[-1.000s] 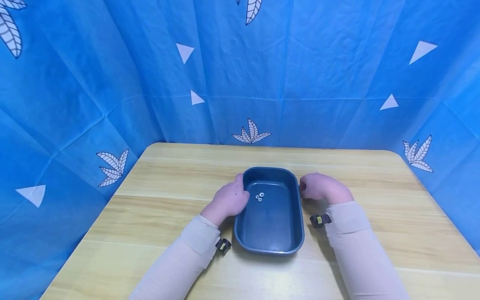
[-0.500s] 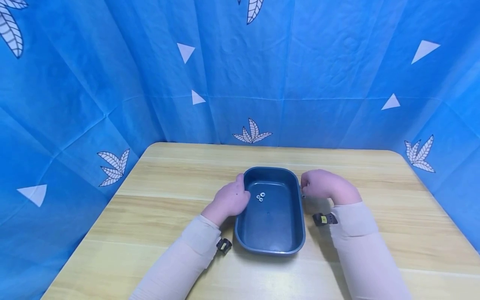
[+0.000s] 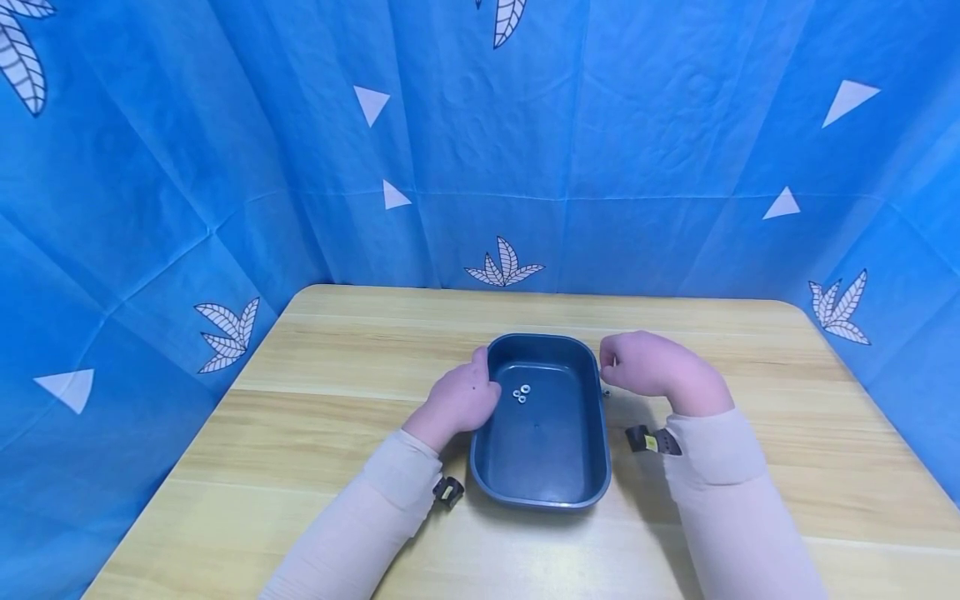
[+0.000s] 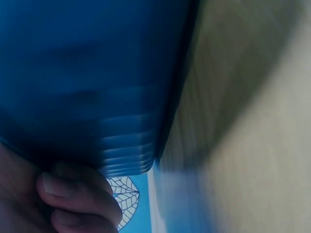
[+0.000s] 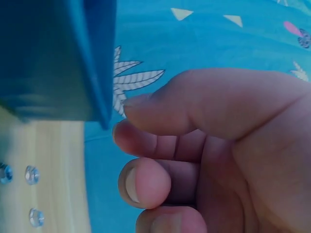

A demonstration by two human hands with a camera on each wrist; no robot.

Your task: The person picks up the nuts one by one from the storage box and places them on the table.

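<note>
A dark blue rectangular tray [image 3: 540, 450] is at the middle of the table, three small metal nuts [image 3: 521, 394] lying together inside it. My left hand [image 3: 459, 395] grips the tray's left side, thumb over the rim and fingers curled under its outside in the left wrist view. My right hand [image 3: 645, 367] hangs beside the tray's right rim, above the table, fingers curled and thumb tip close to the index fingertip. I cannot tell whether something small is pinched there. Below it, several loose nuts [image 5: 32, 174] lie on the table beside the tray; one nut [image 3: 607, 392] shows in the head view.
The light wooden table [image 3: 360, 400] extends around the tray on all sides. A blue curtain [image 3: 645, 150] with leaf and triangle prints hangs along the table's back and sides.
My right hand has risen and shifted slightly away from the table near the tray's right wall, exposing a nut there. My left hand and the tray stay essentially where they were.
</note>
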